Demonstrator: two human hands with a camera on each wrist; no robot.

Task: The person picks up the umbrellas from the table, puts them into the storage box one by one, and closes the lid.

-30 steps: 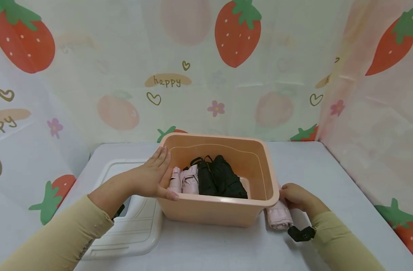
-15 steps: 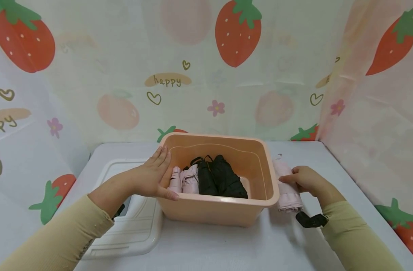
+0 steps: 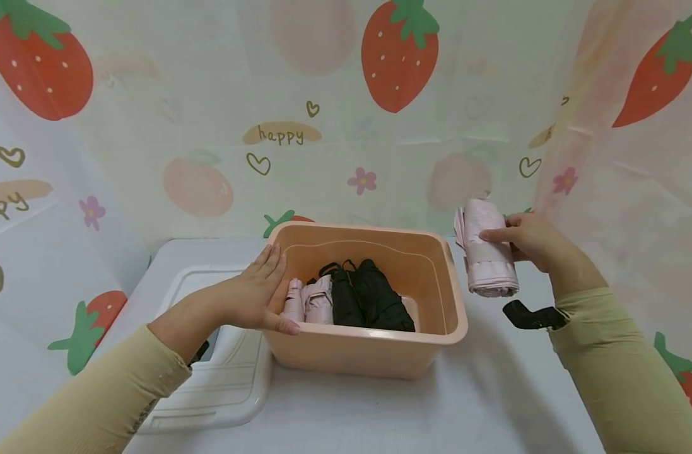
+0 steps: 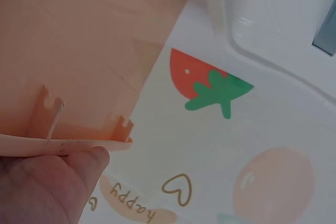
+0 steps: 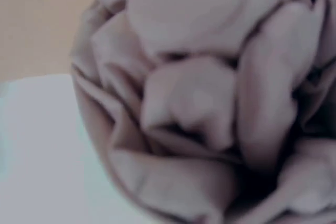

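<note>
My right hand (image 3: 535,243) holds a rolled pink folding umbrella (image 3: 489,252) up in the air, beyond the right rim of a peach plastic bin (image 3: 351,350). The thumb lies along the front of the roll; the other fingers are mostly hidden behind it. Blurred pink cloth folds at the umbrella's end (image 5: 189,103) fill the right wrist view. With fingers straight, my left hand (image 3: 249,293) rests on the bin's left rim, its thumb by the front edge. Inside the bin, two pink folded umbrellas (image 3: 318,301) lie at the left, beside two black folded umbrellas (image 3: 380,299).
A white lid (image 3: 232,384) lies on the white table (image 3: 357,416) left of the bin, partly under my left arm. Strawberry-print cloth walls (image 3: 346,145) stand behind and at both sides. A black wrist mount (image 3: 533,315) hangs below my right wrist.
My right hand has lifted the pink umbrella from beside the bin's right wall, up and a little to the right. The left hand, the bin and its contents have stayed in place.
</note>
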